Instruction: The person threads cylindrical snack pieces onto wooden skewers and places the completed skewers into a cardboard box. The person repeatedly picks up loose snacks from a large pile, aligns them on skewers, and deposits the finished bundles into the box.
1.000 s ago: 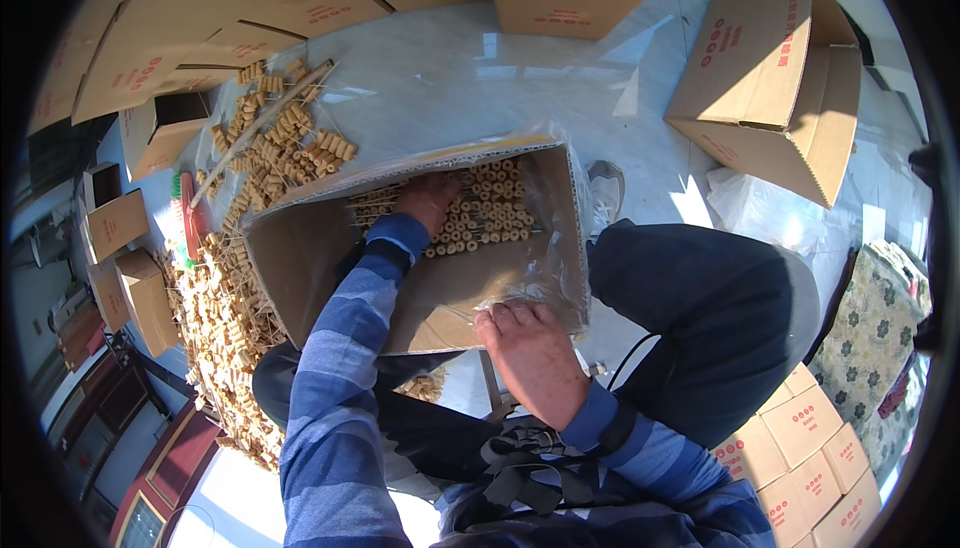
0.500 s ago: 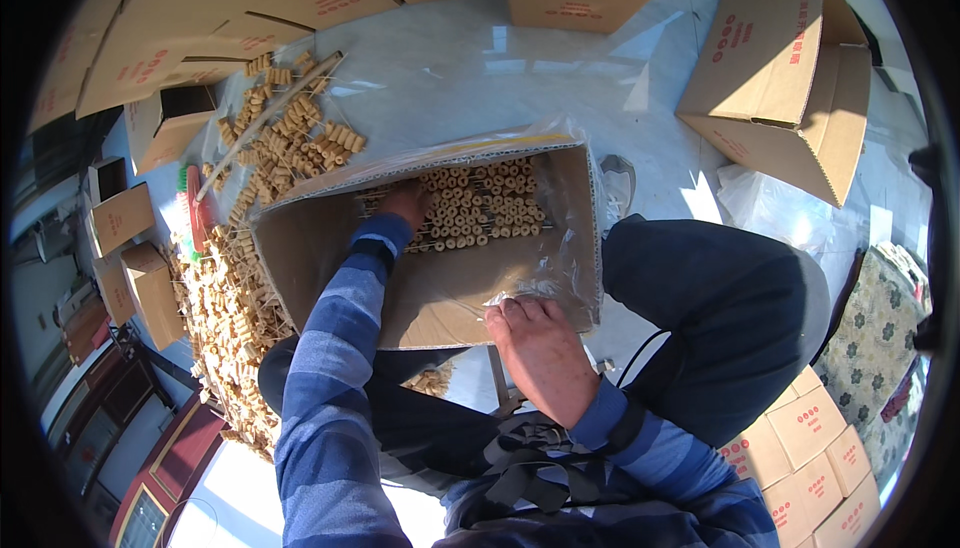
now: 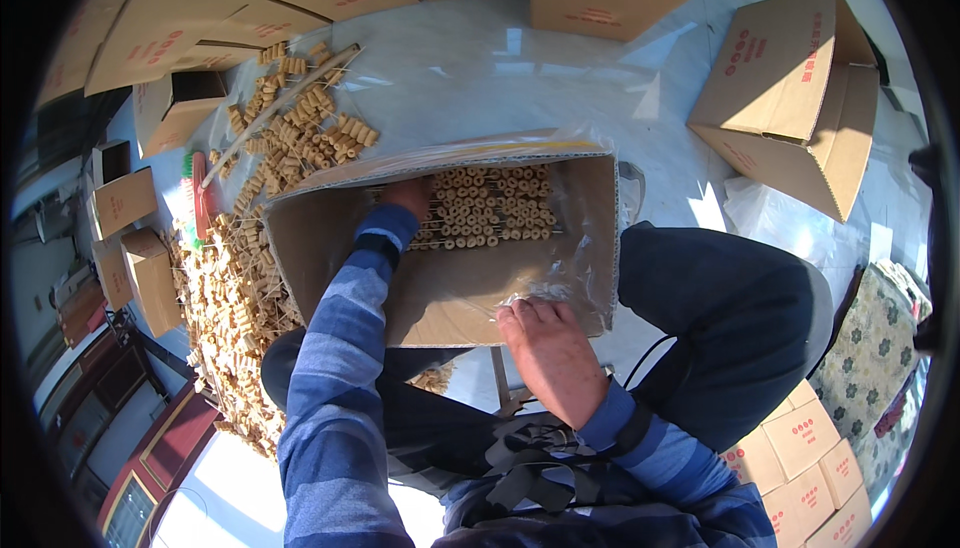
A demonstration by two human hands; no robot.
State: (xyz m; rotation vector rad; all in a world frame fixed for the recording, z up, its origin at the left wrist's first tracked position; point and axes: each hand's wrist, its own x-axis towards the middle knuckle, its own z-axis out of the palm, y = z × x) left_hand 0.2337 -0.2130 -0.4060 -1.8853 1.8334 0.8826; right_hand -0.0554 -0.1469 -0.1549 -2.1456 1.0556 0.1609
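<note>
An open cardboard box (image 3: 440, 320), lined with clear plastic (image 3: 572, 283), stands tilted between my knees with its opening toward me. Rows of tan, ring-shaped pieces on thin skewers (image 3: 490, 206) lie packed at its bottom. My left hand (image 3: 408, 194) reaches deep inside, at the left end of these rows; shadow hides its fingers, so any hold there is unclear. On the near rim, right of the middle, rests my right hand (image 3: 553, 360), its fingers curled over the edge and pinching the plastic liner against the cardboard.
A large heap of skewered tan rolls (image 3: 235, 338) lies left of the box, with more skewers (image 3: 300, 133) and a long stick (image 3: 280, 113) beyond. Open cartons (image 3: 770, 78) stand far right and along the back. Flat-stacked cartons (image 3: 805, 448) sit near right.
The whole view has shifted slightly, moving the box a little to the right in the picture. My left hand stays inside the box and my right hand keeps to the rim.
</note>
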